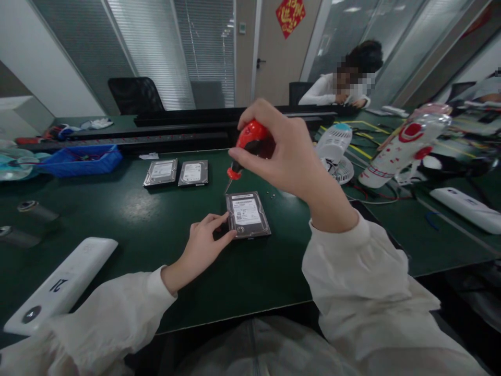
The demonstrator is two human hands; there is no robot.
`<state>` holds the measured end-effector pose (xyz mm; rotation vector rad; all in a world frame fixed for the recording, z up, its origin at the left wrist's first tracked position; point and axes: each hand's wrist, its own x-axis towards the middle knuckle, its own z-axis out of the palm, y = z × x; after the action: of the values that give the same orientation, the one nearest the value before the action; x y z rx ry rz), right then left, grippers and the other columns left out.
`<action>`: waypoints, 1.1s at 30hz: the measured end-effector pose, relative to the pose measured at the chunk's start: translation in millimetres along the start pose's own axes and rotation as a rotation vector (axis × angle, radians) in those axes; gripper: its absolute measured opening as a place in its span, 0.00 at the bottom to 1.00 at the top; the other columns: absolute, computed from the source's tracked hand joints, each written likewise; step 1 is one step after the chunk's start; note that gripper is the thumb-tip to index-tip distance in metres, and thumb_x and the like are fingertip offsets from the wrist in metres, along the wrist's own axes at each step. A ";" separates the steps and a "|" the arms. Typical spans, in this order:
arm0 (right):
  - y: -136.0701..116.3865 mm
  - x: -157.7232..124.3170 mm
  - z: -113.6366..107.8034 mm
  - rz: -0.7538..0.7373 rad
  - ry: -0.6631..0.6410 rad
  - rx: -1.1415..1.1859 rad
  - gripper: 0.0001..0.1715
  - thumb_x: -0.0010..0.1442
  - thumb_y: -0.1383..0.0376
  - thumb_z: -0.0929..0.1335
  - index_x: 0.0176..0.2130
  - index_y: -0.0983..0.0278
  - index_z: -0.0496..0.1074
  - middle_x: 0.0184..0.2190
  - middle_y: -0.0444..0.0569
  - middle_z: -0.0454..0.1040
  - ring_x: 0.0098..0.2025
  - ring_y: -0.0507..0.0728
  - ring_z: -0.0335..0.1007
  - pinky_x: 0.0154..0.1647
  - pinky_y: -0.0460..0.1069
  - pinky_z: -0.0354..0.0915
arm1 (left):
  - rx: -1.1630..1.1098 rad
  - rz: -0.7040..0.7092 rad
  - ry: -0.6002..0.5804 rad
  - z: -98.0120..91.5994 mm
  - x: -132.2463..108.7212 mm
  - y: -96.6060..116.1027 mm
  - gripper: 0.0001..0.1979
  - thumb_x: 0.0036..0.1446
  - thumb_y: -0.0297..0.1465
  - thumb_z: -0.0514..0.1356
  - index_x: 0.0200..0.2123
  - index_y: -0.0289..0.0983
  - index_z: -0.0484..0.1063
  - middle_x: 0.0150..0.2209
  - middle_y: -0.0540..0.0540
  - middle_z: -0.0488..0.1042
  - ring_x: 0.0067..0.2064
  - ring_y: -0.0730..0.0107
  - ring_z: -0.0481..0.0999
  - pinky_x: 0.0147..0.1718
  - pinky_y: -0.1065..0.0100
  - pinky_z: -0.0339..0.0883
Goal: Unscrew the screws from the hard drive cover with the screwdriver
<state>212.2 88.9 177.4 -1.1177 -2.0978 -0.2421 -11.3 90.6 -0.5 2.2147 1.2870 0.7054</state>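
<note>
A hard drive (247, 213) with a white label lies flat on the green table (156, 297) in front of me. My left hand (204, 243) grips its lower left edge, with thumb and fingers on the drive's side and corner. Above it, my right hand (276, 149) is wrapped round the red and black handle of a screwdriver (235, 171). The screwdriver's tip points down at the drive's upper left corner; whether it touches is too small to tell. Several tiny screws (270, 195) lie just right of the drive.
Two more hard drives (161, 172) (193, 173) lie behind, to the left. Further left is a blue tray (84, 159). White devices (64, 282) (467, 209), a small fan (334, 149) and a bottle (405, 143) stand or lie around. A person (340, 86) sits across the table.
</note>
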 end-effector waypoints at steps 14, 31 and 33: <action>37.9 -241.7 -13.0 0.548 0.465 -0.216 0.22 0.60 0.53 0.78 0.46 0.58 0.70 0.40 0.50 0.76 0.39 0.60 0.78 0.36 0.55 0.74 | -0.031 0.008 0.003 1.8 0.9 -5.5 0.27 0.70 0.43 0.64 0.67 0.41 0.75 0.52 0.44 0.80 0.44 0.59 0.81 0.46 0.54 0.73; 76.2 -244.7 -20.2 0.857 0.398 -0.018 0.32 0.53 0.42 0.76 0.44 0.59 0.65 0.36 0.50 0.74 0.31 0.59 0.73 0.32 0.56 0.72 | 0.023 0.043 0.035 -11.4 12.7 4.9 0.15 0.73 0.39 0.61 0.55 0.42 0.83 0.52 0.45 0.84 0.52 0.55 0.82 0.55 0.49 0.73; 81.4 -245.4 -18.7 0.848 0.392 -0.036 0.33 0.53 0.41 0.75 0.44 0.59 0.65 0.35 0.51 0.74 0.31 0.60 0.73 0.32 0.57 0.71 | 0.064 0.043 0.029 -13.8 15.1 6.8 0.14 0.73 0.39 0.61 0.54 0.42 0.83 0.53 0.45 0.84 0.54 0.54 0.82 0.58 0.47 0.71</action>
<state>371.6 -28.2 9.8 -1.7091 -1.1548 -0.0727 -9.4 103.0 17.1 2.2973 1.2967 0.7245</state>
